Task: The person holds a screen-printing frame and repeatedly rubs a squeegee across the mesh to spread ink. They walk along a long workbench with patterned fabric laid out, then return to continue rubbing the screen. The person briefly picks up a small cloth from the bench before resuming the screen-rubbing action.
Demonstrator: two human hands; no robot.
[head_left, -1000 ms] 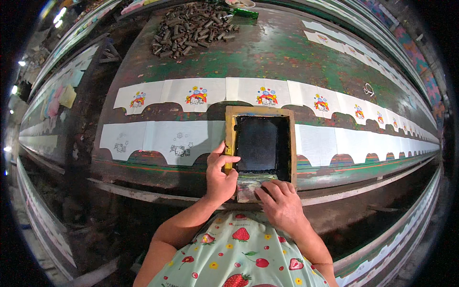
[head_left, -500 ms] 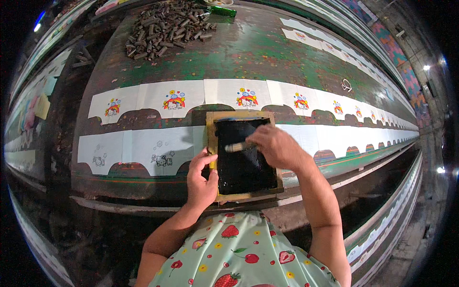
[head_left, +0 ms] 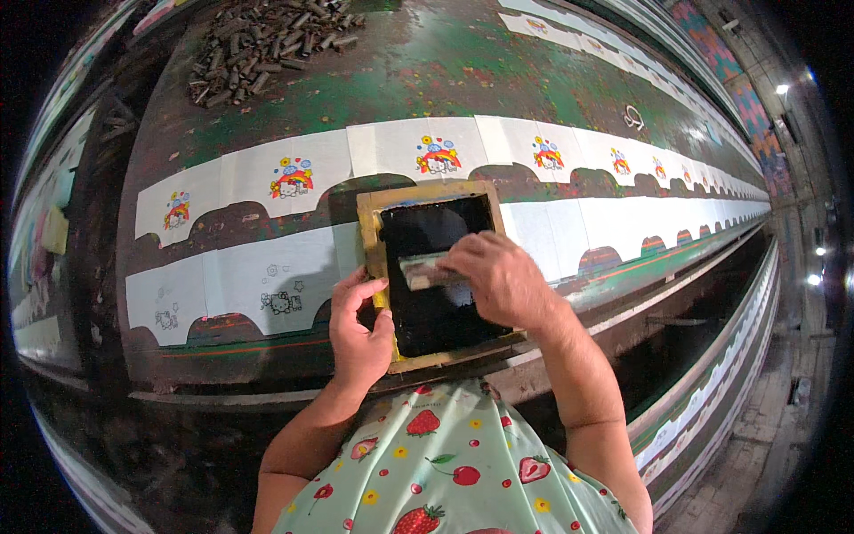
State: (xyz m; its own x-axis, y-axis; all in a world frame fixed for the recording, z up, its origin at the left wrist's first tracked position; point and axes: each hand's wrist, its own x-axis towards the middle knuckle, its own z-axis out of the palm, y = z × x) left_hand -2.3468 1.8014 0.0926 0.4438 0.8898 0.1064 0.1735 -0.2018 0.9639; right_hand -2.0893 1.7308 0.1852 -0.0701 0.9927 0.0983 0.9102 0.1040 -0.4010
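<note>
A wooden-framed printing screen (head_left: pixel 440 327) with black ink lies over a row of white fabric pieces (head_left: pixel 623 231). My left hand (head_left: pixel 360 329) is closed on the frame's left bar, thumb and index finger at its edge. My right hand (head_left: pixel 503 280) grips a flat pale squeegee (head_left: pixel 420 272) over the ink, tilted, its lower edge hidden. Left of the frame, fabric pieces (head_left: pixel 249 294) bear black outline drawings; behind it runs a row of pieces (head_left: pixel 405 133) printed with colourful rainbow pictures.
The long, paint-spotted green table (head_left: pixel 391 71) carries a pile of short dark tubes (head_left: pixel 271 49), a looped white object (head_left: pixel 633 118) and more fabric rows (head_left: pixel 525 27). Parallel tables (head_left: pixel 53 240) stand on either side, with a floor aisle (head_left: pixel 756 418) at the right.
My right hand has risen from the frame's front edge onto the ink with the squeegee, now slightly lower than half a second ago. My left hand stays on the frame. The view has turned slightly.
</note>
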